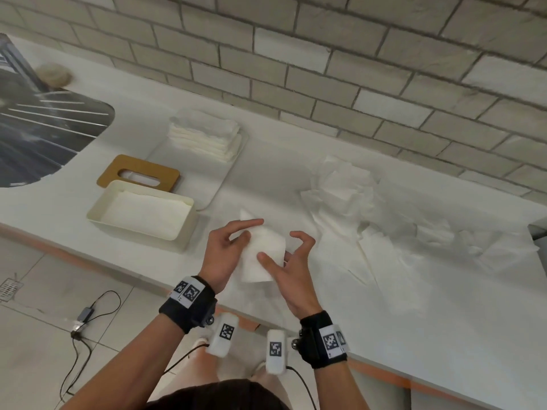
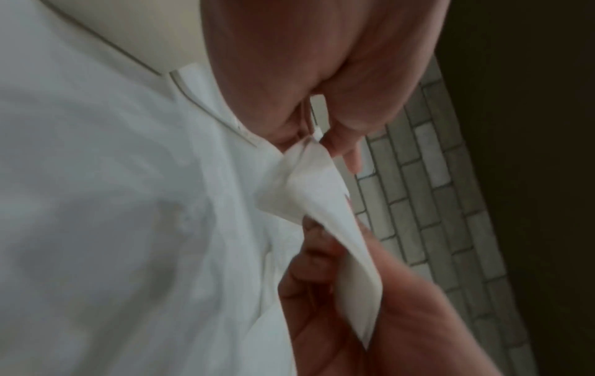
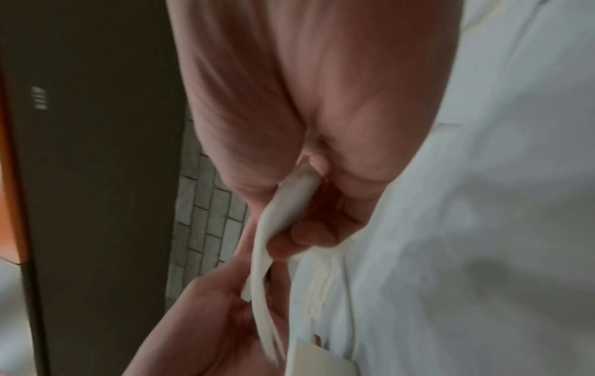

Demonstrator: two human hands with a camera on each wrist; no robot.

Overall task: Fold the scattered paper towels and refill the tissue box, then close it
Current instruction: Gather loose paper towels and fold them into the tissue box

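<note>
A folded white paper towel (image 1: 256, 270) is held up over the counter's front edge between both hands. My left hand (image 1: 251, 229) pinches its far left corner; in the left wrist view the thumb and a finger close on the paper towel (image 2: 322, 198). My right hand (image 1: 278, 247) grips the near right side, thumb on top, and the right wrist view shows the paper towel (image 3: 289, 198) squeezed between thumb and fingers. To the left stands the open cream tissue box (image 1: 97, 208) with towels inside. Its wooden slotted lid (image 1: 109, 170) lies behind it.
A stack of folded towels (image 1: 204, 134) sits on a white tray (image 1: 207, 184) behind the box. Several unfolded towels (image 1: 384, 220) lie scattered to the right. A dark sink (image 1: 44, 128) is at far left, and a tiled wall (image 1: 325, 69) runs behind the counter.
</note>
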